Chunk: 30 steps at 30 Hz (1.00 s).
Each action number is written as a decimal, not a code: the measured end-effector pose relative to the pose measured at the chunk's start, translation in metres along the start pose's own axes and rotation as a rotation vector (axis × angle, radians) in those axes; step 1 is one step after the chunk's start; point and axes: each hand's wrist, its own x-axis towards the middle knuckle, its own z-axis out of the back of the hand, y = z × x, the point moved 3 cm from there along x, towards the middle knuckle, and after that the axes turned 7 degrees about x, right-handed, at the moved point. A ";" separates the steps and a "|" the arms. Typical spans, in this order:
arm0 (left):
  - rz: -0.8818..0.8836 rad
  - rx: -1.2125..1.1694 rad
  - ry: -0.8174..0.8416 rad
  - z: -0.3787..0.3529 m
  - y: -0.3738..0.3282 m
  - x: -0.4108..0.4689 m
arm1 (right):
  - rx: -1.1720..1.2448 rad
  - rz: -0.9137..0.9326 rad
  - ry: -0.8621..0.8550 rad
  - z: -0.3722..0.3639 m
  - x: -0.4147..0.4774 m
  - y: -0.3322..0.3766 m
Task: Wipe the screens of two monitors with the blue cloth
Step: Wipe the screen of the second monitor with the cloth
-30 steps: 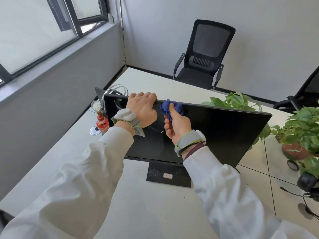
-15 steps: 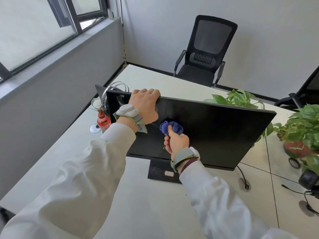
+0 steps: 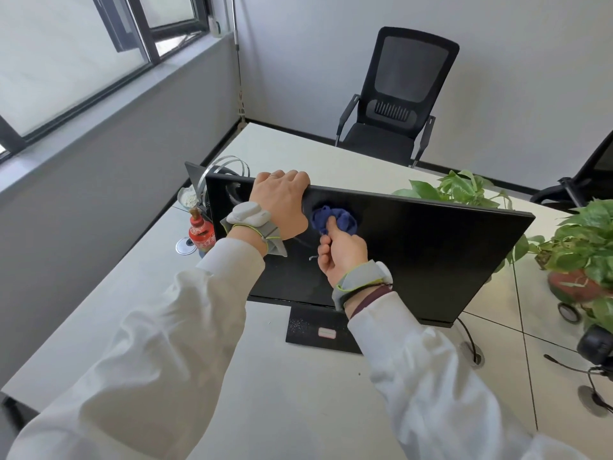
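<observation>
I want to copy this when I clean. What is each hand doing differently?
The left hand hooks its fingers over the monitor's top edge and holds no cloth; the right hand pinches the bunched blue cloth against the screen. The left hand sits higher, at the rim; the right hand sits lower, on the dark glass. Both wear a grey wrist strap and a white sleeve.

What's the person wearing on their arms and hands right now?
Both arms are in loose white sleeves. Each wrist has a grey strap with lime-green edging and a white pod: left, right. The left hand wears a ring; a dark maroon cuff shows at the right wrist.
</observation>
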 end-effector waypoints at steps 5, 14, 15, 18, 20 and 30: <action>0.014 -0.002 0.008 0.002 0.001 0.001 | -0.102 -0.114 -0.039 0.020 0.008 -0.027; 0.027 0.030 -0.006 0.003 -0.003 -0.003 | 0.015 -0.111 0.186 -0.013 -0.004 0.026; 0.027 0.030 0.001 0.003 -0.003 -0.002 | 0.002 -0.109 0.174 -0.012 -0.003 0.025; 0.028 0.025 0.010 0.002 -0.002 -0.001 | 0.010 -0.221 0.174 -0.002 0.004 0.005; 0.030 0.016 -0.002 0.002 -0.003 -0.002 | -0.002 -0.307 0.161 0.007 0.009 -0.014; 0.020 0.007 -0.015 0.005 -0.003 -0.003 | 0.058 -0.199 0.242 -0.015 -0.005 0.026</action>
